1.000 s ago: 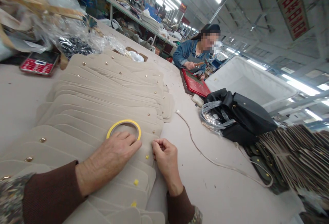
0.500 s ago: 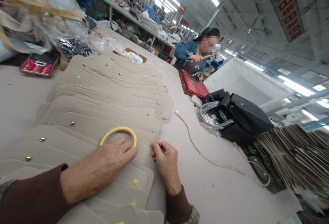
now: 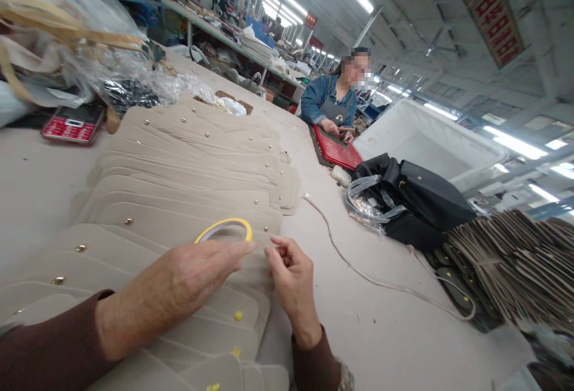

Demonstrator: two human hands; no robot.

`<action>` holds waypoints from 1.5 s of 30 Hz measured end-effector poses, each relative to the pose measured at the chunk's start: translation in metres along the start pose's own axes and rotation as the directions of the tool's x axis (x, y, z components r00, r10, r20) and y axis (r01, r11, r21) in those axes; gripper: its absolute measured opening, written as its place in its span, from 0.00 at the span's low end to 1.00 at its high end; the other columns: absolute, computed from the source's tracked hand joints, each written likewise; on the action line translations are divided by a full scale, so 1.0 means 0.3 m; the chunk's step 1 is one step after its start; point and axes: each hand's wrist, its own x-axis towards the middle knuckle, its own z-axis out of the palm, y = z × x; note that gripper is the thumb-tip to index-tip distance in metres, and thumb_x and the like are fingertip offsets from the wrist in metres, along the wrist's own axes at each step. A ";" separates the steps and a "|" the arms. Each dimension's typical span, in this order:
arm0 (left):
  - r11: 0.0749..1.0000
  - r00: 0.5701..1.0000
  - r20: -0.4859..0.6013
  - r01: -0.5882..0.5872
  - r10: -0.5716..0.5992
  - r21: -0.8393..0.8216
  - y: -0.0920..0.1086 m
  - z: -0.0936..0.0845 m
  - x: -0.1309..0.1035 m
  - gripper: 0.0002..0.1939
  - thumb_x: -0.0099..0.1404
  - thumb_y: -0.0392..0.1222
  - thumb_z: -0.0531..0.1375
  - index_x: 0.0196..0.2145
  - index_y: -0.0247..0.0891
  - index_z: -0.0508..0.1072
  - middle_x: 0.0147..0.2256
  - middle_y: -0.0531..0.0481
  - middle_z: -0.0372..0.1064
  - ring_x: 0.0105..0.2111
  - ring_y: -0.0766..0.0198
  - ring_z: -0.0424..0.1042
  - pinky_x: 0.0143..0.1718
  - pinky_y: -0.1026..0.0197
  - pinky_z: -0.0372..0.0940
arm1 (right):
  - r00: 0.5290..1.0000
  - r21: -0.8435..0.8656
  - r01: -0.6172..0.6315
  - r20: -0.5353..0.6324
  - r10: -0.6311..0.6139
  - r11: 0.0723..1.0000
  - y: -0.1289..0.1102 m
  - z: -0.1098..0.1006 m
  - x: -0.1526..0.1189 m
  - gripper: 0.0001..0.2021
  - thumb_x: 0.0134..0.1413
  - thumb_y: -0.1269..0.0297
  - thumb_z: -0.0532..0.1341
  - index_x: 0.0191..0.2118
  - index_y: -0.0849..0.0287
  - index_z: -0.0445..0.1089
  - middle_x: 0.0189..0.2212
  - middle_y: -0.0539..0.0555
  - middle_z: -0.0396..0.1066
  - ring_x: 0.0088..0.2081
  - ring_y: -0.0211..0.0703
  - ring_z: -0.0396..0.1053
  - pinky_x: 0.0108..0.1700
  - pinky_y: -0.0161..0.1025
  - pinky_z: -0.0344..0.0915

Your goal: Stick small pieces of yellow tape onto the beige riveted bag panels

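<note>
Overlapping beige panels [image 3: 179,194] with small gold studs spread over the table. My left hand [image 3: 179,283] is over them, its fingers closed round the near side of a yellow tape roll [image 3: 231,222], which is tilted up. Close to its right, at the panels' edge, my right hand [image 3: 291,280] has thumb and index finger bent towards each other with a small gap; nothing can be made out between them. Small yellow tape pieces [image 3: 238,315] stick to the nearer panels.
A red and black phone [image 3: 74,124] and plastic wrapping [image 3: 130,83] lie at the left. A cord [image 3: 332,241], a black bag [image 3: 421,199] and stacked dark panels [image 3: 515,265] are at the right. Further back, a person [image 3: 332,98] works at a red board [image 3: 336,149].
My left hand has lifted the tape roll and moved it right, towards my right hand. My right thumb and index finger have parted slightly. The person opposite has lowered a hand to the board.
</note>
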 end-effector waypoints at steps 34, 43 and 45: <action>0.973 0.963 0.256 0.025 -0.086 0.231 0.052 0.058 0.006 0.15 0.70 0.23 0.51 0.34 0.43 0.66 0.30 0.50 0.69 0.30 0.54 0.69 0.34 0.53 0.59 | 0.946 0.201 -0.320 0.023 0.323 0.926 0.038 0.032 0.000 0.14 0.49 0.52 0.69 0.31 0.60 0.77 0.22 0.51 0.76 0.25 0.41 0.73 0.29 0.36 0.72; 0.968 0.878 0.410 0.239 -0.246 0.070 0.043 0.082 -0.048 0.11 0.72 0.27 0.53 0.38 0.41 0.69 0.36 0.48 0.72 0.35 0.52 0.71 0.37 0.53 0.60 | 0.873 0.224 -0.486 0.166 0.458 0.845 0.037 -0.036 0.016 0.23 0.39 0.45 0.76 0.32 0.61 0.78 0.22 0.53 0.78 0.23 0.39 0.75 0.30 0.35 0.74; 0.968 0.868 0.442 0.250 -0.228 0.010 0.040 0.088 -0.059 0.13 0.71 0.25 0.52 0.39 0.42 0.69 0.35 0.49 0.72 0.33 0.54 0.71 0.35 0.54 0.59 | 0.840 0.173 -0.532 0.231 0.491 0.829 0.034 -0.062 0.005 0.24 0.38 0.44 0.77 0.31 0.62 0.77 0.21 0.52 0.77 0.21 0.37 0.73 0.28 0.34 0.72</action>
